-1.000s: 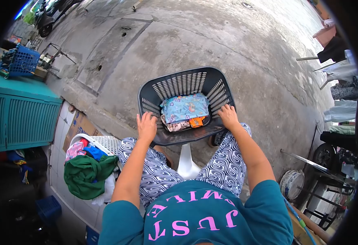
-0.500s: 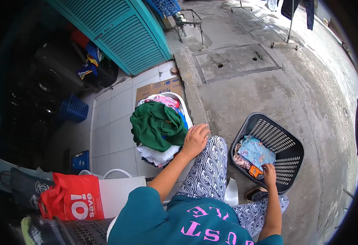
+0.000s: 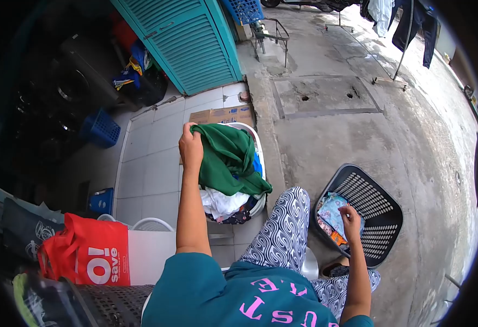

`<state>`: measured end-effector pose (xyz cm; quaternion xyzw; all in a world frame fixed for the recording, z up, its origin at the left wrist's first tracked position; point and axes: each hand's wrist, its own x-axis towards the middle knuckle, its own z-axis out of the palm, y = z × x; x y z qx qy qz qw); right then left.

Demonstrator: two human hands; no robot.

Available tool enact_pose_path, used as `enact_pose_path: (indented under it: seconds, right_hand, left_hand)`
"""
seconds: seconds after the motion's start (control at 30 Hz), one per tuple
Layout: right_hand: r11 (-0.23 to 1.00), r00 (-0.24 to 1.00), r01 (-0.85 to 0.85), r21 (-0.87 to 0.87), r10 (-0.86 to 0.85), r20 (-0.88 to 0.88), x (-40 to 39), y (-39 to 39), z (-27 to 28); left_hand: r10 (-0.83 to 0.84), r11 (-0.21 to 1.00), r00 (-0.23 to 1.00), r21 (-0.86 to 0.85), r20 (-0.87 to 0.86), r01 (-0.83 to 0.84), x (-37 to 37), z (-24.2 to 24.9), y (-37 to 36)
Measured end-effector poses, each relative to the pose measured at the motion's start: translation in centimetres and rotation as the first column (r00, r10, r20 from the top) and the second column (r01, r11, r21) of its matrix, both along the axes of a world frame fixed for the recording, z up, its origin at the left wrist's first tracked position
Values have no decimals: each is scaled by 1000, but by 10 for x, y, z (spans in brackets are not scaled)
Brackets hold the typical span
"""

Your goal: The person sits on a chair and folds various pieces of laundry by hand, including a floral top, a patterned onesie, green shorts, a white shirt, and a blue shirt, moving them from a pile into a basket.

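My left hand point(image 3: 191, 144) grips the edge of a dark green garment point(image 3: 225, 158) and holds it up at its left side. The garment lies draped over a white laundry basket point(image 3: 258, 143) heaped with clothes. A white cloth point(image 3: 222, 203) and a dark patterned cloth point(image 3: 239, 215) stick out below it. My right hand point(image 3: 351, 223) is over a black slatted basket point(image 3: 378, 191), its fingers curled together; whether they hold anything is not visible. Beneath it lie a folded light blue patterned cloth point(image 3: 331, 208) and an orange cloth point(image 3: 337, 237).
Behind the white basket lies flattened cardboard point(image 3: 222, 114), near a teal louvred door point(image 3: 195, 49). A red bag point(image 3: 89, 248) stands at lower left, and a blue basket point(image 3: 102, 128) on the tiles. Clothes hang on a wheeled rack point(image 3: 405, 41) at upper right.
My left hand has moved from my knee to the green garment's left edge and taken hold, shifting the garment rightward. My right hand has lifted slightly within the black basket. The view has shifted slightly.
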<state>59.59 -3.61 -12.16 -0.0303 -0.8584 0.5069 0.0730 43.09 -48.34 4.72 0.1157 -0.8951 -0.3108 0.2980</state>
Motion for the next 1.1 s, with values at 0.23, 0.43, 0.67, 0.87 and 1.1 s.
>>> enact_pose_path:
  seconds: [0.23,0.43,0.67,0.87,1.1]
  right_hand:
    - [848,982,42,-529,62,177,-13,-24,60]
    - [46,862,-187,-981,487,-142,-23,-70,113]
    - [81,895,258,-963,355,270,37,-25,42]
    - [-11,812,492,-871,367,454,84,12,15]
    - [534,901,251,-807,176,397,62,23,90]
  left_hand:
    - [-275,822,811,310,-517,477,61,121,57]
    - [-890,242,245,57,-385,969,118,121,175]
    - [-577,-390,-691,597,435,701,204,3,230]
    - [-946,186,138,140,292,973,123,-62,223]
    - [-612,-35,-291,342,736,939,73,-83,274]
